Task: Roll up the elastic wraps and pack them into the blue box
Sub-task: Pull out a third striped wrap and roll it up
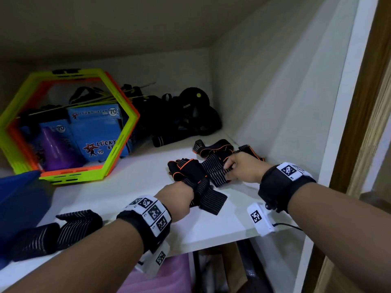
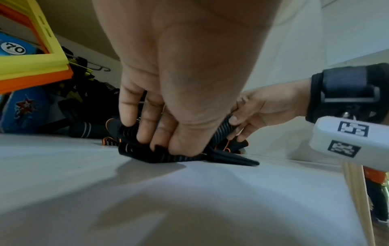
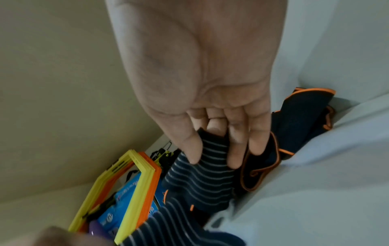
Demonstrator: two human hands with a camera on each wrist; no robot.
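A black elastic wrap [image 1: 213, 172] with thin grey stripes lies stretched across the white shelf [image 1: 131, 187] between my hands. My left hand [image 1: 186, 187] grips its near end, with the fingers curled down over bunched fabric [image 2: 147, 156]. My right hand [image 1: 230, 170] pinches the far part between thumb and fingers [image 3: 233, 149]. Orange-trimmed black wraps [image 1: 184, 169] lie tangled beside and behind it. A partly rolled striped wrap [image 1: 53, 233] sits at the shelf's front left, next to the dark blue box [image 1: 19, 199] at the left edge.
Green and orange hexagon rings [image 1: 118, 132] lean at the back left, framing blue printed boxes [image 1: 99, 132] and a purple cone [image 1: 54, 151]. Black gear [image 1: 186, 115] and a small rolled wrap [image 1: 163, 141] fill the back. The cupboard wall [image 1: 275, 102] is close on the right.
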